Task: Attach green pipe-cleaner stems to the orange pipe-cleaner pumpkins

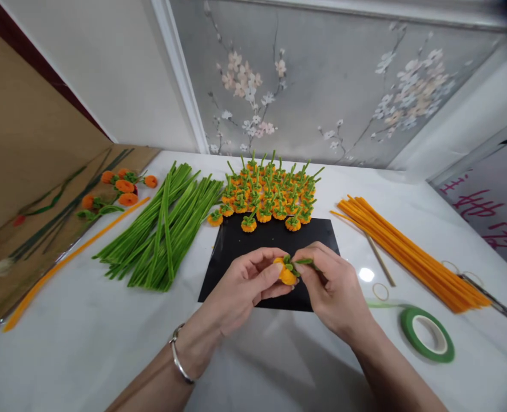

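Observation:
Between my hands, above the black mat [232,252], is a small orange pumpkin [286,276] with green curls on top. My left hand [249,280] is closed around its left side, thumb on the front. The fingertips of my right hand [333,283] pinch the green stem [304,261] at the pumpkin's upper right. Behind the mat stand several finished orange pumpkins [264,213] with upright green stems, packed close together; a few sit on the mat's back edge.
Green pipe cleaners [163,234] lie left, orange ones [412,252] right. Near my right forearm are green tape [427,335], a rubber band [381,292], a thin stick [380,260] and scissors [500,306]. Orange flowers [125,186] lie far left, beside a long orange strip [73,257].

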Demonstrator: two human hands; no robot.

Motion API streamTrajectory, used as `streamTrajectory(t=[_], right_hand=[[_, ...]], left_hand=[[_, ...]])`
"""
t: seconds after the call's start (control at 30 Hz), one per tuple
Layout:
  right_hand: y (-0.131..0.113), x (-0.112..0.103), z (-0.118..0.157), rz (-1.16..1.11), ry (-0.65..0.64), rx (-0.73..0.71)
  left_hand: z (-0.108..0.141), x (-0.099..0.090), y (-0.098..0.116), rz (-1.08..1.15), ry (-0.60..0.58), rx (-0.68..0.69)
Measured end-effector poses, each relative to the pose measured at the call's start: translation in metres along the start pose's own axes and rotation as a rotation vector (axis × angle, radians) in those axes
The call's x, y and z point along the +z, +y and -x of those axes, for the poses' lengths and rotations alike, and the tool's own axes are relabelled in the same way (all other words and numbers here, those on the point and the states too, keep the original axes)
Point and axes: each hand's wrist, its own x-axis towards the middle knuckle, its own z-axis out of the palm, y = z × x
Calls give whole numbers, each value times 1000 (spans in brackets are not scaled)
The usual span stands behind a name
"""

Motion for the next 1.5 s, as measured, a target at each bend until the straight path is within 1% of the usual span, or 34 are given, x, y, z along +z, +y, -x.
streamTrajectory(t=[0.13, 0.23, 0.37, 0.43, 0.53, 0.73, 0.8, 0.87, 0.97, 1.1, 1.23, 1.33, 1.5], right_hand=[[-1, -6, -2, -30, -43, -20], [-3, -10, -3, -41, -78, -14], [-6, -14, -4, -26, -79, -22], [-6, -14, -4, -14, -76, -26], [-6, -12, -2, -1, -57, -46], [-6, 3, 3, -12, 53, -24], [-6, 6, 4, -37, 75, -21], [-6, 7, 3, -69, 72, -8], [-4, 4, 1, -140, 54, 44], [-4, 0, 0, -289, 12, 143], [-5, -4, -1, -367, -37, 173], [-5, -5, 0, -327, -14, 164], [-7, -5, 0, -129, 89, 101]], left_hand=[[0, -1, 0, 23, 28, 79], [1, 0, 0, 1, 34, 85], [2, -1, 0, -50, 39, 75], [2, -2, 0, -113, 31, 108], [2, 0, -2, -272, 41, 228], [1, 6, -13, -553, 154, 631], [0, 7, -16, -573, 158, 710], [0, 8, -18, -533, 162, 710], [-1, 9, -16, -432, 194, 630], [1, 9, -14, -321, 208, 521], [2, 8, -15, -272, 214, 472], [3, 8, -15, -276, 196, 476], [2, 7, -15, -269, 215, 501]])
